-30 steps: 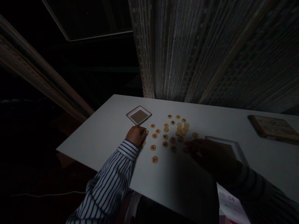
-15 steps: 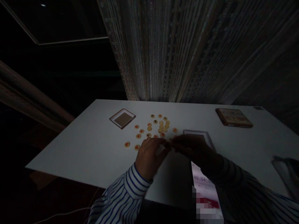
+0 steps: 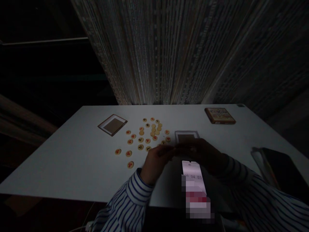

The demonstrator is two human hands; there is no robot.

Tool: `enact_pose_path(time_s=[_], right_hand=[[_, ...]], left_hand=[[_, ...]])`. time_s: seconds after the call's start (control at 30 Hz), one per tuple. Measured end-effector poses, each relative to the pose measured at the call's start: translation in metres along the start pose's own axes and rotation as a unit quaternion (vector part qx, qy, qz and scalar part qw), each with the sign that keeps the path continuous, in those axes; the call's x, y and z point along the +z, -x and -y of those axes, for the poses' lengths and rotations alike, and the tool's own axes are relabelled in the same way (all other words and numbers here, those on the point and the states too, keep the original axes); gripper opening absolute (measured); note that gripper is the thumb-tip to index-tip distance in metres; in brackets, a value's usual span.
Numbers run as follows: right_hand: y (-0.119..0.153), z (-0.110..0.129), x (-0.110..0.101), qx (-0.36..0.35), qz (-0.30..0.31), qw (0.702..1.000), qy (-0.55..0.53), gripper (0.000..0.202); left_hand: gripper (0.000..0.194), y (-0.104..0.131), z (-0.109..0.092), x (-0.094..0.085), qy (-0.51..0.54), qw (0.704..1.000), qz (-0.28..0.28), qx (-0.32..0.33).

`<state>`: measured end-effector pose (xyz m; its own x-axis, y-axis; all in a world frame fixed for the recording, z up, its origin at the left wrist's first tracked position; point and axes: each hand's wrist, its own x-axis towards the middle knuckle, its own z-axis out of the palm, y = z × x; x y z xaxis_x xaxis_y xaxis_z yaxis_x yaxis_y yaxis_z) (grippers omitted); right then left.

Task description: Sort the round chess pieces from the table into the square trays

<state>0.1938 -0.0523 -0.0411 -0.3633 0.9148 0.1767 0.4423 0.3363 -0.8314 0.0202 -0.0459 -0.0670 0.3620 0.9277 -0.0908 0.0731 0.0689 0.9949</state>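
Note:
My left hand point(image 3: 155, 161) and my right hand point(image 3: 204, 154) meet above the near middle of the table, fingertips together. Both have bent, closed fingers, and anything between them is too dark to make out. Just beyond them and to the left lie scattered round Chinese chess pieces point(image 3: 140, 140). Some show red characters, some black, and a cluster point(image 3: 153, 130) has plain faces. Close behind my right hand is a shallow open box tray point(image 3: 196, 133), partly covered by it. A lit phone point(image 3: 193, 167) with a running timer lies below my hands.
Another shallow open box part point(image 3: 103, 126) is on the left of the white table point(image 3: 72, 154). A brown printed box point(image 3: 220, 116) lies at the back right. At the right edge sits a dark flat object point(image 3: 280, 167). A string curtain point(image 3: 149, 64) hangs behind.
The view has turned, so the table's things sit further left in the picture. My hands have moved right relative to the pieces, uncovering more of them and the phone's top.

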Motion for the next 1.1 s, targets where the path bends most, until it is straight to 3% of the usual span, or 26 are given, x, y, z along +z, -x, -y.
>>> enact_pose_path(time_s=[0.1, 0.23, 0.33, 0.47, 0.6, 0.73, 0.9, 1.1], right_hand=[[0.000, -0.006, -0.001, -0.021, -0.024, 0.999, 0.035, 0.016], [0.001, -0.016, -0.001, -0.082, -0.066, 0.989, 0.102, 0.017], [0.001, -0.021, -0.004, -0.154, -0.067, 0.976, 0.136, 0.021], [-0.001, -0.024, -0.009, -0.178, -0.054, 0.965, 0.183, 0.023], [-0.005, -0.032, -0.016, -0.169, -0.022, 0.966, 0.194, 0.022], [-0.013, -0.049, -0.020, -0.104, 0.027, 0.969, 0.222, 0.017], [-0.023, -0.078, -0.020, -0.050, 0.118, 0.953, 0.274, 0.014], [-0.026, -0.100, -0.020, -0.075, 0.125, 0.953, 0.264, 0.017]], left_hand=[[0.021, -0.004, 0.005, 0.005, 0.050, 0.997, 0.028, -0.059], [0.026, -0.006, 0.010, 0.014, 0.177, 0.976, -0.006, -0.125], [0.024, -0.009, 0.012, 0.022, 0.250, 0.958, -0.015, -0.142], [0.025, -0.016, 0.013, 0.028, 0.253, 0.958, -0.006, -0.136], [0.028, -0.022, 0.018, 0.026, 0.155, 0.982, -0.013, -0.111], [0.022, -0.022, 0.033, 0.021, -0.023, 0.997, -0.069, -0.039], [0.024, -0.018, 0.052, 0.026, -0.170, 0.982, -0.076, -0.008], [0.022, -0.020, 0.054, 0.032, -0.306, 0.949, -0.039, 0.067]])
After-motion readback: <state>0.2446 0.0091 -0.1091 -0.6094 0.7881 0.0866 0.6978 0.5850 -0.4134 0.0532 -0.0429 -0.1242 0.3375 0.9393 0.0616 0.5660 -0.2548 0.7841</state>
